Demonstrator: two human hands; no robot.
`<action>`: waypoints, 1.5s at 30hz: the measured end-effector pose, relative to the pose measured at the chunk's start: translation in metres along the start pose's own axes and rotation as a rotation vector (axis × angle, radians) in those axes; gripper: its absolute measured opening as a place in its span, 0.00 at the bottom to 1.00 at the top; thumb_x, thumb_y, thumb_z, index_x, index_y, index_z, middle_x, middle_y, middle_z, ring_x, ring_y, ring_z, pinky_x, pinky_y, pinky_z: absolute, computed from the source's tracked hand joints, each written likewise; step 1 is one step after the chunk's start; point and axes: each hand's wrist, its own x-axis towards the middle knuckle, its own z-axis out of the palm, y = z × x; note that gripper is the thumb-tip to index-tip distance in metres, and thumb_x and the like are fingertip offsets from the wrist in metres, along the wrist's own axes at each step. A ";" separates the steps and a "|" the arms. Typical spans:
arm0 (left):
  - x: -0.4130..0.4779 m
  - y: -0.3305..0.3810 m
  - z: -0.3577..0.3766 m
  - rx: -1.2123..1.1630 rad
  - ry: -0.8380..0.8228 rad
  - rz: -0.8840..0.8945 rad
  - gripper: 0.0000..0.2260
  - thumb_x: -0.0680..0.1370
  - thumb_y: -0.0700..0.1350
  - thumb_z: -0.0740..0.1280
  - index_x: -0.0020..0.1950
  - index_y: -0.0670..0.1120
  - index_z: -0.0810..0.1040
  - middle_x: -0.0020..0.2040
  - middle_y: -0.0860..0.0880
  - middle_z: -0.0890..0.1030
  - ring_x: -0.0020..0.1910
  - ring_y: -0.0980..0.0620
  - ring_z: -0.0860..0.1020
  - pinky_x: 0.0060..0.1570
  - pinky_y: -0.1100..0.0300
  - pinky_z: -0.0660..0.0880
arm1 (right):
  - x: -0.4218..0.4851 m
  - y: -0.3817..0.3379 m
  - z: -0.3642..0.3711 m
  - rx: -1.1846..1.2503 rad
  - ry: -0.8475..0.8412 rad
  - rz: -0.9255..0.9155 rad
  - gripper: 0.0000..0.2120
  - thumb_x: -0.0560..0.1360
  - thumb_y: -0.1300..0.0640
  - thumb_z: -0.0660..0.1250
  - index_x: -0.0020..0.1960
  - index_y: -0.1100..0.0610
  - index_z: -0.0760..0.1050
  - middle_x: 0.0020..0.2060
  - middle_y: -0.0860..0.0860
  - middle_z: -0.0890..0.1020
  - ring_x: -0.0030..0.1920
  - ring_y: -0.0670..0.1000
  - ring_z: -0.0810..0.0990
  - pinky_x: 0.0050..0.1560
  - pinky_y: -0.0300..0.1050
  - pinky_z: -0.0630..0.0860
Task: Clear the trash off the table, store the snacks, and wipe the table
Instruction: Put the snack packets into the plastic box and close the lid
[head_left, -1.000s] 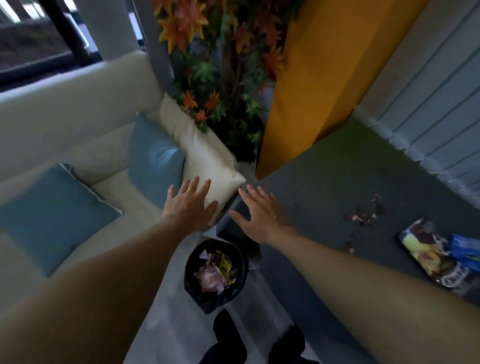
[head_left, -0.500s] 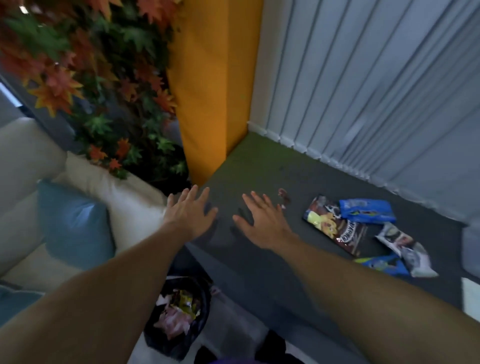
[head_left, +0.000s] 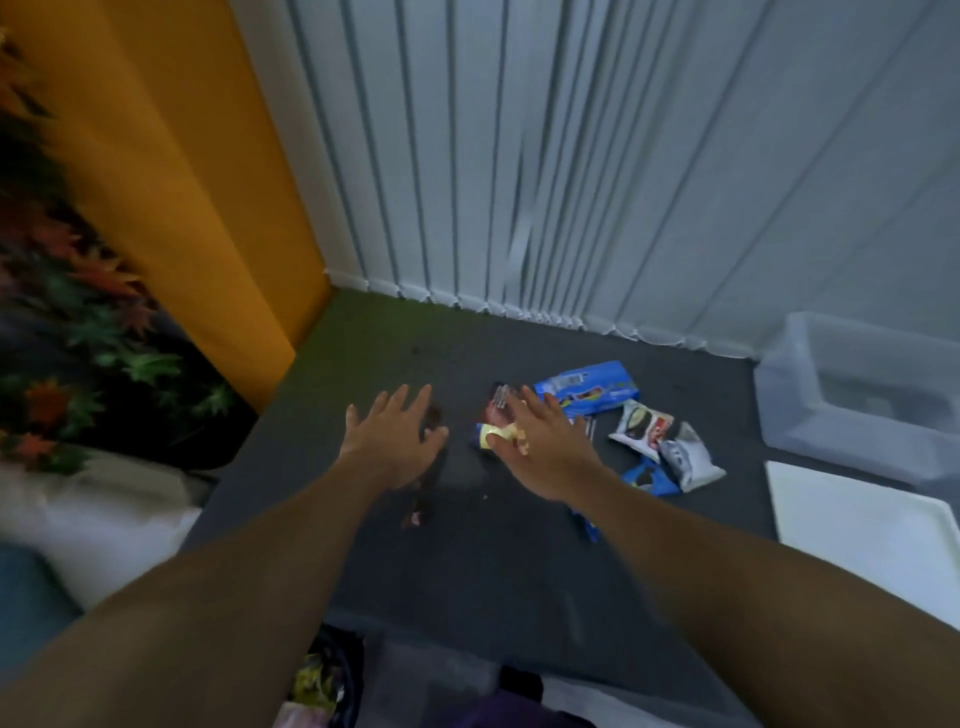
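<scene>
Your hands are both spread flat with straight fingers and hold nothing. Your left hand (head_left: 392, 441) hangs over the left part of the dark surface (head_left: 467, 571), and your right hand (head_left: 545, 447) is just beside it to the right. You cannot tell whether either palm touches what lies below.

Under your right hand's fingers lies a dark snack packet (head_left: 497, 402) with a yellow picture, partly hidden by the hand. Just beyond it sits a blue packet (head_left: 587, 387). To the right of that are a white-and-black packet (head_left: 641, 428), a grey-white packet (head_left: 691, 460) and a smaller blue packet (head_left: 647, 475), all bunched close together. Right by your left hand's fingertips lie brown crumbs (head_left: 434, 415), and a small scrap (head_left: 415, 519) lies on the surface near your left wrist.

At the far right of the surface stands a clear plastic bin (head_left: 857, 395), with a white tray (head_left: 857, 525) just in front of it. Pale vertical blinds (head_left: 571, 156) hang behind the surface. An orange panel (head_left: 171, 182) stands at its far left corner, and a plant (head_left: 78, 338) with orange and green leaves fills the left side. Below the surface's near edge, a black trash bag (head_left: 343, 649) shows with wrappers in it.
</scene>
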 end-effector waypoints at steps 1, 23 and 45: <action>0.007 0.011 0.000 0.002 -0.005 0.011 0.32 0.80 0.65 0.51 0.81 0.56 0.45 0.81 0.49 0.50 0.80 0.44 0.50 0.74 0.35 0.47 | 0.001 0.012 -0.004 0.004 0.001 0.012 0.35 0.78 0.32 0.52 0.80 0.45 0.48 0.80 0.46 0.48 0.80 0.54 0.44 0.75 0.66 0.48; 0.121 0.172 0.029 0.063 -0.048 0.231 0.31 0.80 0.63 0.54 0.81 0.57 0.47 0.81 0.50 0.55 0.79 0.45 0.55 0.74 0.37 0.53 | -0.028 0.176 -0.005 0.205 0.100 0.172 0.35 0.74 0.33 0.62 0.75 0.50 0.63 0.73 0.52 0.68 0.73 0.54 0.65 0.68 0.60 0.68; 0.193 0.212 0.065 0.174 -0.218 0.360 0.39 0.79 0.59 0.64 0.81 0.56 0.41 0.75 0.37 0.60 0.73 0.35 0.57 0.68 0.42 0.66 | -0.041 0.174 0.027 -0.042 -0.138 0.191 0.28 0.71 0.44 0.69 0.70 0.41 0.68 0.67 0.47 0.68 0.74 0.59 0.53 0.66 0.63 0.66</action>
